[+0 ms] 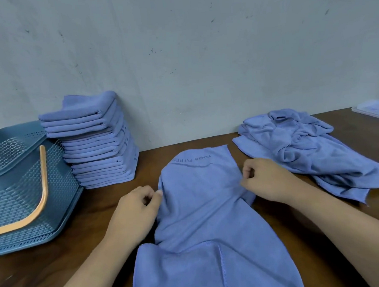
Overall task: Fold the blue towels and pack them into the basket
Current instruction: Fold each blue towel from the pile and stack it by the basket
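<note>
Head view: left hand [136, 209] and right hand [264, 181], grips pinched on the towel [201, 209] edges; basket [20, 187] beside the stack [95, 149], contents unclear.

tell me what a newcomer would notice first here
The left hand and right hand pinch opposite edges of a long blue microfibre towel at centre. A tall stack of folded blue towels stands at left beside a teal perforated plastic basket; a crumpled heap of blue towels lies at right.
</note>
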Demonstrator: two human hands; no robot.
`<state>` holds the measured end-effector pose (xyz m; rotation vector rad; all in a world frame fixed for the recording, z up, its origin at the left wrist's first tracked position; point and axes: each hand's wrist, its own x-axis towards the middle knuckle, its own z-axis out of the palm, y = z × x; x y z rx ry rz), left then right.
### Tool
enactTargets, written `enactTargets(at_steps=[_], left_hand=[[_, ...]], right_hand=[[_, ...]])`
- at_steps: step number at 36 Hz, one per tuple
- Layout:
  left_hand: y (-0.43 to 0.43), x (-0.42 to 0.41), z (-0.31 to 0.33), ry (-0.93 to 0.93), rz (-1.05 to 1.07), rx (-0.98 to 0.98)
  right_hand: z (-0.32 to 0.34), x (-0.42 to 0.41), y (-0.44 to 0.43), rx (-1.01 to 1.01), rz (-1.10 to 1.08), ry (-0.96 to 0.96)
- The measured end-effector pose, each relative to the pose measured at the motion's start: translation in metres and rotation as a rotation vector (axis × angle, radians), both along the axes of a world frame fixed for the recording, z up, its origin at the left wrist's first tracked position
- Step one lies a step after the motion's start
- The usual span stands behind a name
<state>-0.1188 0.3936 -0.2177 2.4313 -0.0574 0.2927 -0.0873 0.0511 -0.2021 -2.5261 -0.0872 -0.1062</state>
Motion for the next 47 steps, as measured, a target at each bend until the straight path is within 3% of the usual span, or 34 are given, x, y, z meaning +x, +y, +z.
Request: enactTargets(at_steps=[5,13,18,20,33,35,38,43,45,47], left_hand=[[-0.002,0.052,0.004,0.002,0.053,-0.022],[-0.022,0.155,0.006,0.039,-0.044,-0.104],[-0.037,0.193,0.002,0.164,-0.153,0.132],[-0.042,0.198,-0.002,0.139,-0.199,0.135],[-0.020,0.189,0.027,0.325,-0.293,-0.689],[-0.012,0.192,0.031,0.322,-0.272,-0.738],[-0.004,0.200,0.030,0.176,-0.116,-0.516],[-0.016,0.201,0.010,-0.180,0.063,0.220],[-0.026,0.196,0.010,-0.246,0.051,0.444],[-0.036,0.188,0.022,-0.165,0.026,0.507]], right_hand=[[-0.009,0.026,0.004,0.082,0.038,-0.095],[-0.019,0.098,0.036,-0.049,0.145,-0.136],[-0.039,0.115,0.049,-0.244,0.136,-0.125],[-0.044,0.118,0.049,-0.324,0.149,-0.113],[-0.035,0.119,0.036,-0.424,0.153,0.031],[-0.034,0.121,0.033,-0.426,0.137,0.034],[-0.034,0.122,0.032,-0.414,0.130,0.015],[-0.035,0.124,0.032,-0.331,0.004,-0.328],[-0.029,0.123,0.033,-0.318,-0.057,-0.392],[-0.023,0.119,0.036,-0.344,-0.078,-0.299]])
